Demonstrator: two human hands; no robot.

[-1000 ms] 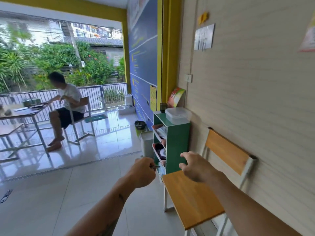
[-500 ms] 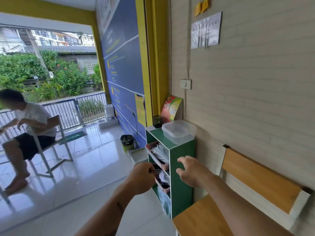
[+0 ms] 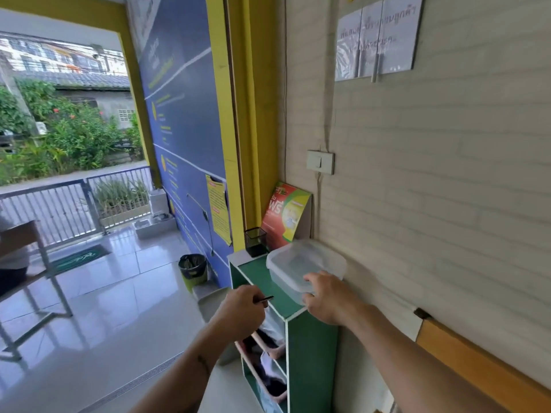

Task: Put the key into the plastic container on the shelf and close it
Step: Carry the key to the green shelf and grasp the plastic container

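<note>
A clear plastic container (image 3: 298,263) with its lid on stands on top of the green shelf (image 3: 310,347), against the wall. My right hand (image 3: 328,296) touches the container's near corner, fingers spread over the lid edge. Whether they grip it I cannot tell. My left hand (image 3: 243,311) is closed around a dark metal key (image 3: 266,298), whose tip pokes out toward the container, over the shelf's front edge.
A black mesh cup (image 3: 255,241) and a red-and-green sign (image 3: 284,216) stand behind the container. Pink baskets (image 3: 268,347) fill the shelf below. A wooden chair back (image 3: 477,365) is at right, a bin (image 3: 193,271) on the floor, a seated person (image 3: 12,251) far left.
I have come closer to the shelf. My right hand has reached forward onto the container's near corner, and my left hand with the key has risen to the shelf top.
</note>
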